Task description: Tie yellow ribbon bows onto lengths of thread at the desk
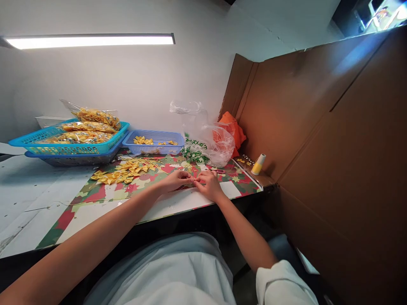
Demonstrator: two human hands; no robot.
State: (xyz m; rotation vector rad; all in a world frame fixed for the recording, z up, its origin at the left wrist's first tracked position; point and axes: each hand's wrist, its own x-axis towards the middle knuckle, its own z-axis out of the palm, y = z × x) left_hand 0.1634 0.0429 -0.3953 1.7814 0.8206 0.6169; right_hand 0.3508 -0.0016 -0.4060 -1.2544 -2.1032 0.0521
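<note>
My left hand (176, 180) and right hand (208, 183) pinch a small, indistinct piece together near the worktop's (38, 199) front edge; finished yellow bows (122, 173) lie heaped behind.

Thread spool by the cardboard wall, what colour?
Yellow thread on a pale cone, upright: the small thread spool beside the brown cardboard wall. Head view, the only one.

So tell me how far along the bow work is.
Done, it seems: a pile of yellow bows on the patterned mat, a few more in the small blue basket. In hand: the left hand and right hand meet fingertip to fingertip over something too small to make out. Left: cannot tell; the bags in the large basket look packed.
</note>
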